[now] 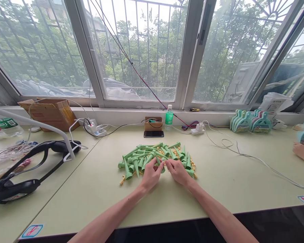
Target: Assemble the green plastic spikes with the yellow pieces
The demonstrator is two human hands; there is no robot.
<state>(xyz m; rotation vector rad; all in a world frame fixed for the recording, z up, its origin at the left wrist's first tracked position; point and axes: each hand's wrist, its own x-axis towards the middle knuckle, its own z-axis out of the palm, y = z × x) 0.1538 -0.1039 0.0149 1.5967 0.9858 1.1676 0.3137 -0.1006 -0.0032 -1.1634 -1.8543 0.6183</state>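
Phone (153, 134) between cone pile (150, 156) and box (149, 127)

Strong daylight poured through the far windows (152, 57), bleaching the sky almost white and veiling the glass at right in milky haze. Even light left only soft, faint shadows on the pale tabletop (86, 199), while the space below its near edge sank into black. Wide-angle distortion slanted the window frames (87, 50); small yellow pieces (193, 166) lost fine detail.

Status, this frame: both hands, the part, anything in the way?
Left hand holding a green cone. Right hand close beside, its hold unclear. Heaped cones and yellow pieces crowd close around.
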